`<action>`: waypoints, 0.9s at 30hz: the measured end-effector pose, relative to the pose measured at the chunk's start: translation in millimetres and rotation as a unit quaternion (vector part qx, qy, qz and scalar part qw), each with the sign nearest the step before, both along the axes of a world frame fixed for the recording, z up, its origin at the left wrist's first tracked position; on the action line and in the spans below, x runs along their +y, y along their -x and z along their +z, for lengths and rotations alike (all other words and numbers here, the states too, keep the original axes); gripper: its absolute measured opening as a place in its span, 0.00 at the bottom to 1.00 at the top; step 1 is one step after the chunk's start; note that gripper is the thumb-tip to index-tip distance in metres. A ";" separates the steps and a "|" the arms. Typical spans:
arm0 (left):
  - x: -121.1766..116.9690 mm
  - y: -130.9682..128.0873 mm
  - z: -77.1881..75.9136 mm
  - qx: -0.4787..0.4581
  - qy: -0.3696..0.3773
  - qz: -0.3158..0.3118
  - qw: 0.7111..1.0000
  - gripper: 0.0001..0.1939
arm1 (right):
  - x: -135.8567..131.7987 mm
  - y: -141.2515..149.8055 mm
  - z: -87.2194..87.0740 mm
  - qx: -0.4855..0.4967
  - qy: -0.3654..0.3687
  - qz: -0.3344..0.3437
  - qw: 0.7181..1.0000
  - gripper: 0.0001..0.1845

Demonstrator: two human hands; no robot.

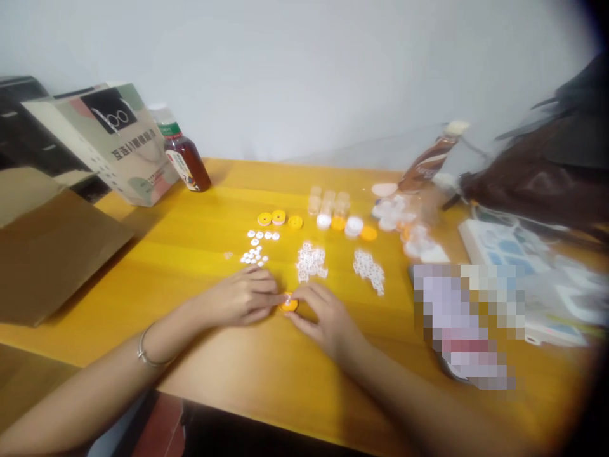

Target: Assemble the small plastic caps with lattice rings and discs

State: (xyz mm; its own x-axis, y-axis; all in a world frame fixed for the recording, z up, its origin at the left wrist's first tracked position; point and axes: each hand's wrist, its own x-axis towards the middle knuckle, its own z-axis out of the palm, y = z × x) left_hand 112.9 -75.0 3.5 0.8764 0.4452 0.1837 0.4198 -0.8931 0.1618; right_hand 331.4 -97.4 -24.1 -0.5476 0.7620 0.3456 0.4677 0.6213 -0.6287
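Note:
Low over the table, a round orange cap (288, 306) lies between my two hands, with a small white piece (288, 299) at its middle. My right hand (328, 320) pinches the cap's right side between thumb and fingers. From the left, my left hand (247, 297) meets the cap's edge with its index finger, the other fingers curled. Just beyond the left hand lie several small white discs (254, 256). A pile of white openwork pieces (311, 261) sits past the cap, with a second pile of white pieces (368, 271) to its right. Fine detail is blurred.
Yellow caps (278, 218), white caps (353, 226) and clear cylinders (327, 203) stand farther back. A tea bottle (188, 158) and paper bag (128, 146) are left, near a cardboard box (57, 241). At right are a brown bottle (428, 158), plastic packs (419, 244) and a pixelated object (457, 324).

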 end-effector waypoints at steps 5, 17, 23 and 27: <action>0.2 -0.1 0.6 0.000 0.018 0.005 1.000 0.18 | 1.0 0.1 0.7 0.000 0.011 -0.001 1.000 0.08; 2.7 3.1 5.1 -0.101 0.096 0.010 0.990 0.19 | 3.0 1.7 -0.3 0.008 0.018 -0.012 1.000 0.09; 17.7 29.4 16.1 -0.108 0.044 0.166 0.979 0.12 | 2.6 1.4 1.5 0.020 0.031 -0.016 0.999 0.11; 25.3 36.7 13.5 -0.084 0.038 0.193 0.977 0.10 | 2.8 1.1 1.6 0.024 0.031 -0.018 0.999 0.11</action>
State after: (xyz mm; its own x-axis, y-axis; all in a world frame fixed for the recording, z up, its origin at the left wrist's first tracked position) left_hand 76.2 -49.7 17.0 0.6012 0.7539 0.2650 0.6840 -0.6569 0.3171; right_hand 330.2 -94.6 -22.5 -0.5041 0.8012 0.3225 0.4577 0.5644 -0.6870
